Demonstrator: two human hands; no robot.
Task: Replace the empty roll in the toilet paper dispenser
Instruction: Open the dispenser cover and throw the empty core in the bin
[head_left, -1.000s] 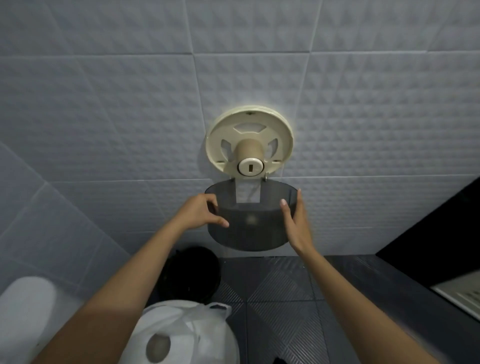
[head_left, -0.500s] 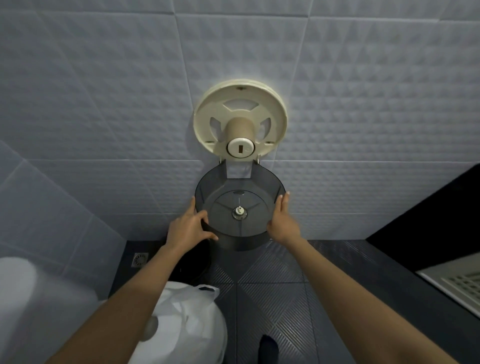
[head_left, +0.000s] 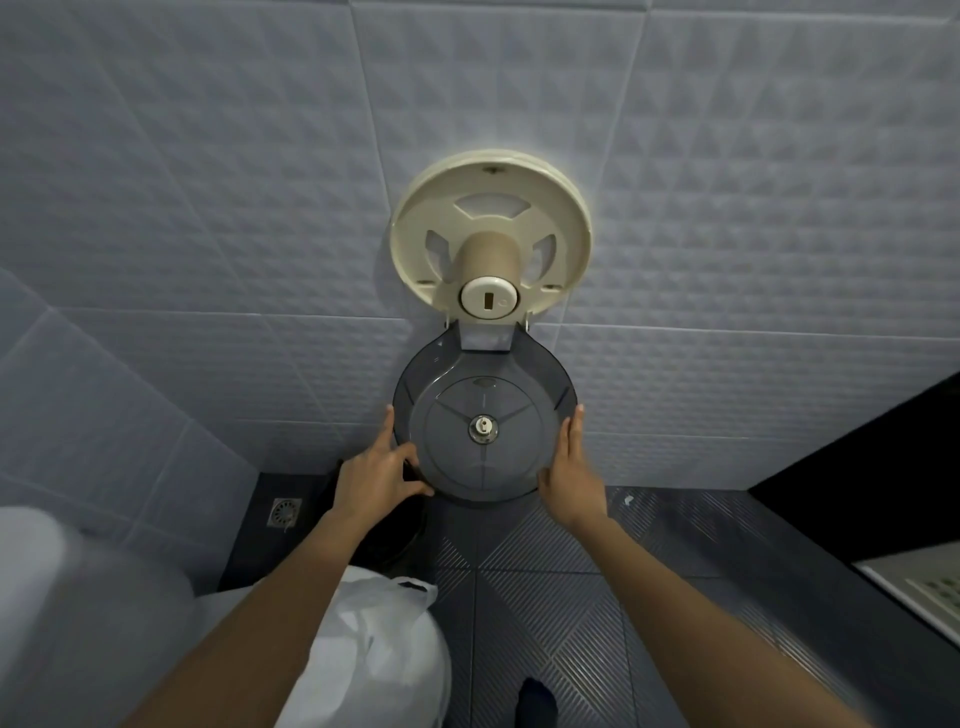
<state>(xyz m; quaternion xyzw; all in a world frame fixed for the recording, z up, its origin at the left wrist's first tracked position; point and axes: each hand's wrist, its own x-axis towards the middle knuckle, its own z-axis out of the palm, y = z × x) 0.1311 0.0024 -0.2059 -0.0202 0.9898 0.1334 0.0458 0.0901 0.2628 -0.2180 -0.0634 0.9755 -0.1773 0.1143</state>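
Note:
The round cream dispenser base (head_left: 415, 228) is fixed to the tiled wall, with a bare brown cardboard core (head_left: 488, 255) on its spindle and a white lock cap in front. The smoky grey cover (head_left: 485, 384) hangs open below it on its hinge, inner side facing me. My left hand (head_left: 376, 475) grips the cover's lower left rim, thumb on the inside. My right hand (head_left: 569, 478) rests flat against the cover's right rim, fingers straight. A white plastic bag (head_left: 374, 644) lies below my left arm; its contents are hidden.
A toilet (head_left: 78, 613) fills the bottom left. A dark bin (head_left: 379, 540) stands on the floor under the cover, beside a floor drain (head_left: 284, 512). Dark ribbed floor tiles spread to the right. A black wall and a white grille (head_left: 930, 587) sit at the far right.
The cover has swung down from tilted outward to hanging flat against the wall. Both hands followed it down along its rim. The view has tilted downward.

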